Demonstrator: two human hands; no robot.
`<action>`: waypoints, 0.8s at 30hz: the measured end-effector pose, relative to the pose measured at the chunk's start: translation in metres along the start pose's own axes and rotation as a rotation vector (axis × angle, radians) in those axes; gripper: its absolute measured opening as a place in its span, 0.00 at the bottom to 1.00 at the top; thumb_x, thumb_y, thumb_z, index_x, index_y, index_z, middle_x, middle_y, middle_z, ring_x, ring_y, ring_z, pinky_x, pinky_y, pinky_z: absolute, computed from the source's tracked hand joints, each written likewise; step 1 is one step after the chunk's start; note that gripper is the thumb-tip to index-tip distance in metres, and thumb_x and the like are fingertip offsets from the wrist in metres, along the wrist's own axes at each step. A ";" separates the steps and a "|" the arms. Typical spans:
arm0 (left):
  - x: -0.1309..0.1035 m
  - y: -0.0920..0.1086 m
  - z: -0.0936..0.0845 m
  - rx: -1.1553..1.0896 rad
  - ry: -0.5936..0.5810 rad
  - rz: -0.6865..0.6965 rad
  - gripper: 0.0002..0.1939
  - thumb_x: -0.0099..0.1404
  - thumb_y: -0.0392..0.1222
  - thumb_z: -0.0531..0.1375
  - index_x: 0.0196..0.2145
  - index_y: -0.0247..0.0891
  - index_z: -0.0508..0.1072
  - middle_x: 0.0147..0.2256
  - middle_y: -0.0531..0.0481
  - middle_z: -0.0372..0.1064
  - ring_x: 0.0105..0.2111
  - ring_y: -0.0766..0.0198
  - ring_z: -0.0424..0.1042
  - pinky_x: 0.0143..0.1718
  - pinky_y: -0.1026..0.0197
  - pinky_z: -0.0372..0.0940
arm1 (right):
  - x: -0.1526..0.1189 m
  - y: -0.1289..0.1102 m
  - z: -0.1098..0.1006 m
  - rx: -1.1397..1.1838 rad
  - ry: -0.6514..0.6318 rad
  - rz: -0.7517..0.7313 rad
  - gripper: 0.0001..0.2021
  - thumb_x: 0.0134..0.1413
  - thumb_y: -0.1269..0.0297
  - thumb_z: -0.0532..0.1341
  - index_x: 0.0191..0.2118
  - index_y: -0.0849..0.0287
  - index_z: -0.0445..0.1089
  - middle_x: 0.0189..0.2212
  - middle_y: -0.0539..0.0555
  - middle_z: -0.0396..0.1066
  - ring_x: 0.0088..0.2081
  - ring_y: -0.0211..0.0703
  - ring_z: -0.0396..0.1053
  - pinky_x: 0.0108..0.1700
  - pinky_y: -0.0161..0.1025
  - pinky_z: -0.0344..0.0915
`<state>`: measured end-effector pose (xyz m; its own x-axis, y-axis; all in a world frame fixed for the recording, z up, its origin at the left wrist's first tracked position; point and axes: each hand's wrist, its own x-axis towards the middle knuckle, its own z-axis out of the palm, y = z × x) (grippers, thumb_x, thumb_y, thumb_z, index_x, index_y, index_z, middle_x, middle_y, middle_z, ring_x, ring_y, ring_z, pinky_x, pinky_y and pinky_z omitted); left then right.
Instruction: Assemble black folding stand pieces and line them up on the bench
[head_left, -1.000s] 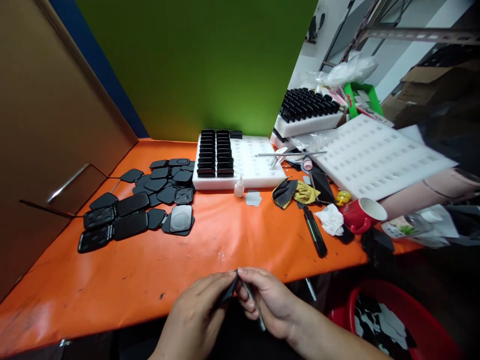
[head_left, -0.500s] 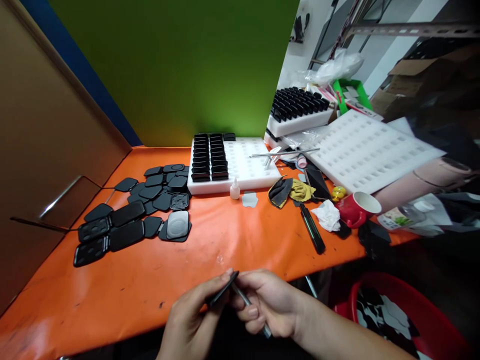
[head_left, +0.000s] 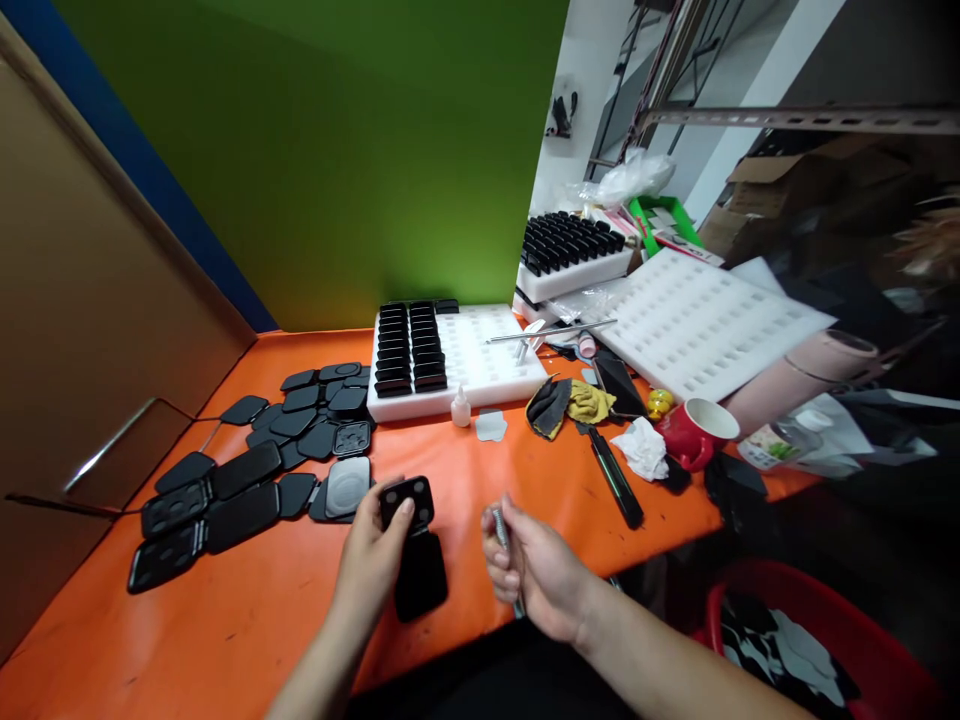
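Case [head_left: 421, 577] is held open in the left hand [head_left: 377, 545], near the middle of the front edge of the worktop [head_left: 292, 610]. Its top half is pinched between thumb and fingers, and its bottom half is turned toward the front edge. Whether the worktop is touched by it cannot be told. A metal rod [head_left: 500, 527] is gripped in the right hand [head_left: 538, 572], with the fingers curled around it, apart from the case. Near the left edge, black cases [head_left: 246, 470] are spread in a heap. At the back edge, a white tray [head_left: 405, 407] is partly filled with black pieces [head_left: 427, 352]. In front of it, a small bottle [head_left: 460, 409] and a gray patch [head_left: 491, 427] are placed. Toward the right edge, a cloth [head_left: 589, 402], a tissue [head_left: 643, 448] and a red cup [head_left: 681, 427] are seen. Below the front right corner, scraps [head_left: 799, 645] are held in a red tub [head_left: 889, 655].
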<state>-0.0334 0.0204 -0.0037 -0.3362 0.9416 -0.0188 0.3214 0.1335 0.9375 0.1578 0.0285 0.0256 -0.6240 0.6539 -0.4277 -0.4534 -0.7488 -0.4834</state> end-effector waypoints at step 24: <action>-0.016 -0.037 -0.010 0.966 -0.336 0.374 0.28 0.63 0.54 0.45 0.59 0.43 0.51 0.60 0.50 0.47 0.60 0.54 0.46 0.57 0.42 0.43 | 0.006 0.001 -0.055 -1.375 0.393 -0.640 0.20 0.57 0.51 0.48 0.20 0.58 0.55 0.19 0.48 0.57 0.25 0.38 0.56 0.29 0.35 0.52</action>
<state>-0.0491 -0.0033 -0.0347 0.1395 0.9900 -0.0205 0.9626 -0.1307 0.2372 0.1887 0.0372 -0.0199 -0.2643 0.9629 0.0552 0.4749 0.1797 -0.8615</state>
